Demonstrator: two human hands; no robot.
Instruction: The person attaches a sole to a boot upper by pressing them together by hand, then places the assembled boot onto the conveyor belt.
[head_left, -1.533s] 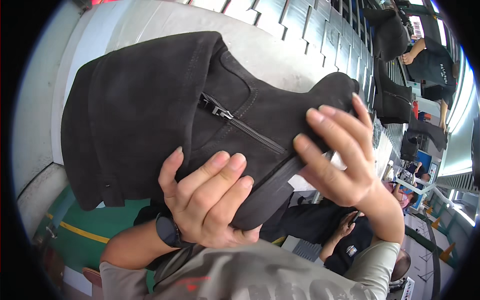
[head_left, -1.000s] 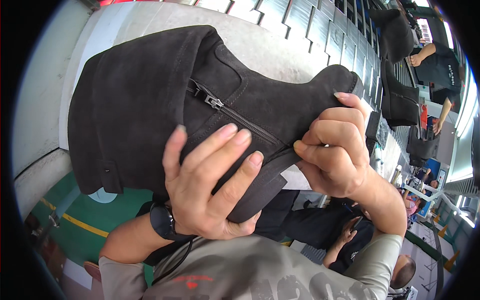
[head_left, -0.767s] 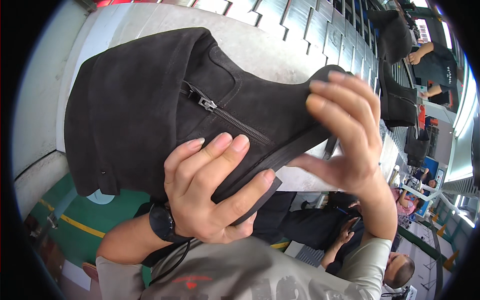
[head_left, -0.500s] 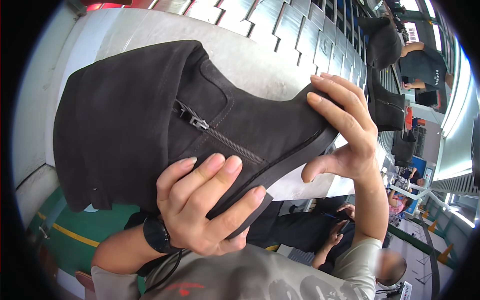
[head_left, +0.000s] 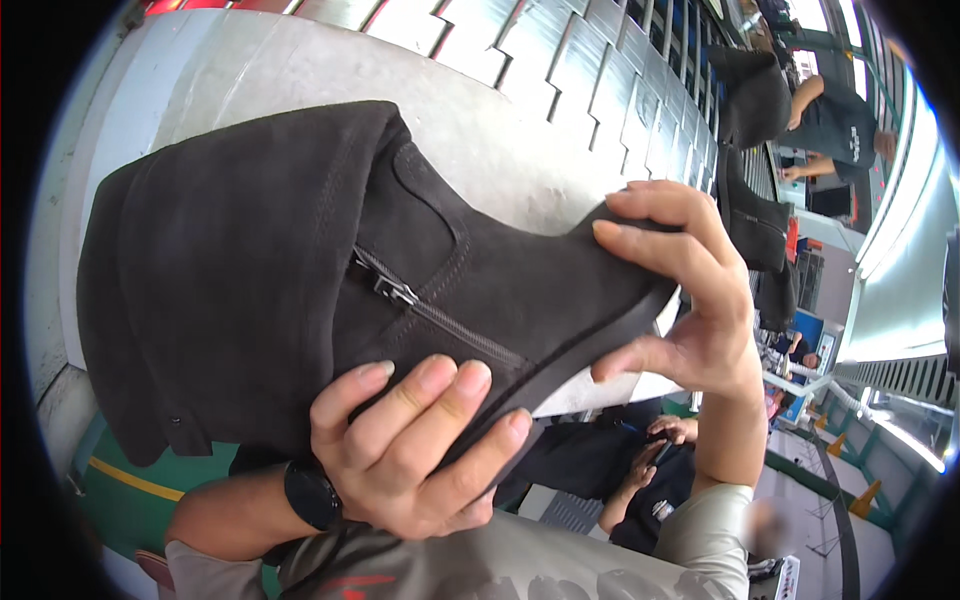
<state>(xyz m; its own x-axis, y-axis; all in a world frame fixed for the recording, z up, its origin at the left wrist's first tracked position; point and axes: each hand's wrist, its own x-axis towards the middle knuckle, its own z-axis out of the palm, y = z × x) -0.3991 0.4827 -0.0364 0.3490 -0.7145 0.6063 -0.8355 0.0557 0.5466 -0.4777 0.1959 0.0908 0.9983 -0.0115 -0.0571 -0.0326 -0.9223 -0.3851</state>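
Note:
A dark suede-like ankle boot (head_left: 240,260) lies on its side across the view, its shaft folded over at the left and its toe pointing right. A metal zipper (head_left: 450,328) runs along its side, with the pull near the folded edge. My left hand (head_left: 410,455), with a black band on the wrist, grips the boot from below, fingers spread over the side by the zipper and the heel. At the toe, my right hand (head_left: 705,300) has its fingers curled over the upper and its thumb by the sole edge.
A pale worktop (head_left: 250,60) lies behind the boot, beside a conveyor of metal plates (head_left: 600,80). Other dark boots (head_left: 755,215) stand at the upper right, near a person in dark clothes (head_left: 840,125). At the lower right, another person's hand (head_left: 640,475) holds a phone.
The boot and both hands have shifted a little down in the view, the boot's shaft also to the left. My right thumb has come nearer the sole edge.

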